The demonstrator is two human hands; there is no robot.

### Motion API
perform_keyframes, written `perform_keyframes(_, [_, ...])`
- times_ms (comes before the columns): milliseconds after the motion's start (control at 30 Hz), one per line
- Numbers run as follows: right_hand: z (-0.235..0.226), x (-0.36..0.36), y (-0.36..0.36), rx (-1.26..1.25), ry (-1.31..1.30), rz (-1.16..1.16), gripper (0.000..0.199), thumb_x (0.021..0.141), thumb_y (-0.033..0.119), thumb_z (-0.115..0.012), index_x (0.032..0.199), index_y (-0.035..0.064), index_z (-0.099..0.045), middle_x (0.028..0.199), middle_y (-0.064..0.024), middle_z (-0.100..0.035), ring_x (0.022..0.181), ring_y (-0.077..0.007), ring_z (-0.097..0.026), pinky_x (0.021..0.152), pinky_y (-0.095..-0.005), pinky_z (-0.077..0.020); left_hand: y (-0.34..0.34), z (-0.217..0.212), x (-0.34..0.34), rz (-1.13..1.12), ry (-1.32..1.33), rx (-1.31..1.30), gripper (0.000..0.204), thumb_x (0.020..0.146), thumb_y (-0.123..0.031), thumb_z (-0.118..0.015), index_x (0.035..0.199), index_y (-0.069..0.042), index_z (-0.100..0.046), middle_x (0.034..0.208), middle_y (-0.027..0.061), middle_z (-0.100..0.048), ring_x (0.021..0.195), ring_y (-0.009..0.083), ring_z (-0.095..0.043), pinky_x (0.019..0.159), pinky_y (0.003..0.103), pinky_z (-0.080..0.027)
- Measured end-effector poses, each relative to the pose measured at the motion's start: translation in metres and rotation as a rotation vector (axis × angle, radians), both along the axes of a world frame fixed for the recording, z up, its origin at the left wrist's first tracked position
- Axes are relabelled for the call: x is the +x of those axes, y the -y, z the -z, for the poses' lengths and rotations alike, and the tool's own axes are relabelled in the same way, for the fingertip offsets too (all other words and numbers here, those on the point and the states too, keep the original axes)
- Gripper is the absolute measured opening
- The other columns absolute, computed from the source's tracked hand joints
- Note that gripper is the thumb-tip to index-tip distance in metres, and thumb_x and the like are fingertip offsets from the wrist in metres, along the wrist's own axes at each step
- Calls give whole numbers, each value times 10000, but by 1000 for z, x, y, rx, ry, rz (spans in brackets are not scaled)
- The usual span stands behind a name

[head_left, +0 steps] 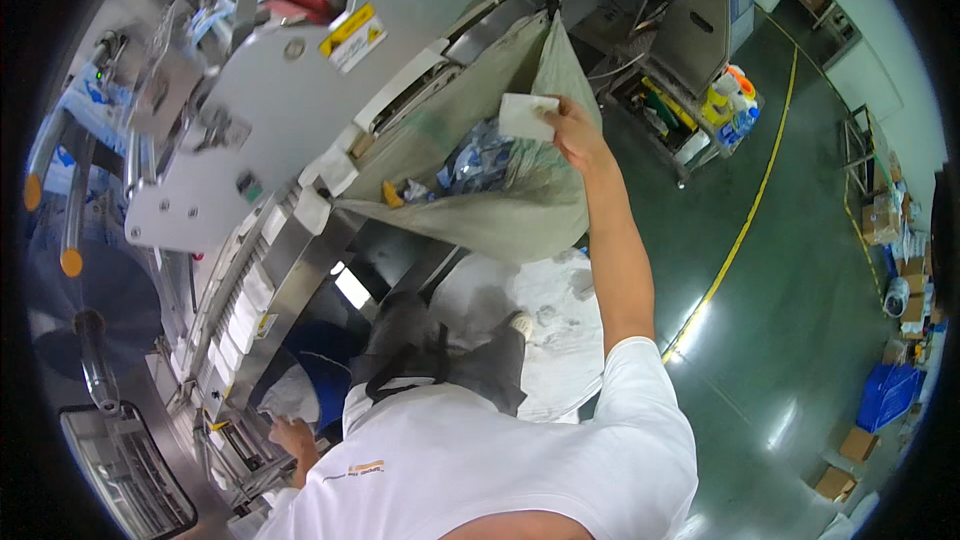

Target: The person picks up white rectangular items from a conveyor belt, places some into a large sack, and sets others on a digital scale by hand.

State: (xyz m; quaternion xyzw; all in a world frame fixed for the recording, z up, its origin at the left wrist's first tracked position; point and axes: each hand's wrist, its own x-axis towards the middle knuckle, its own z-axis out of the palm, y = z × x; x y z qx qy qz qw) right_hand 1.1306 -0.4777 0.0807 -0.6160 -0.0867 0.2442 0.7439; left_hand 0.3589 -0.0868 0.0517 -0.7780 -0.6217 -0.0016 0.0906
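My right hand (572,130) is closed on the edge of a flat white rectangular pad (526,117), holding it above the mouth of a large greenish-white sack (520,225). Inside the sack lie crumpled blue and silver film (478,158) and a small orange-yellow scrap (392,194). Far to the left, my left hand (293,439) is beside the lower end of a conveyor (268,285), near a white bundle (292,395) in a blue bin (325,358). Its fingers are too small and unclear to read. White pieces (238,325) sit in a row along the conveyor.
A big grey machine panel (290,90) with rollers and film stands at the left. A wheeled metal cart (690,50) with bottles is beyond the sack. A yellow line (745,240) crosses the green floor. Cartons (882,220) and a blue crate (888,395) line the right wall.
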Motion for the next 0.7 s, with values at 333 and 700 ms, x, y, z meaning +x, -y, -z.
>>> perform_keyframes(333, [-36,351,-51,-422,371,41,477,969,180,-703,1373,-53,-599,1223,-153,-698,1071,-274,-678,855,-397,-542,88,138,169,208,365,-50,274,871,-190,-593,1040,22,-634,967,288,-693,929,499,-657,810,563,-518])
perform_keyframes(700, [44,587,-179,-939,1059,-288,469,985,336,-675,1320,8,-652,1329,-205,-661,1206,-356,-632,1028,-493,-504,365,156,278,-200,589,-70,239,858,54,-564,1076,-17,-630,845,80,-610,739,188,-597,697,327,-515])
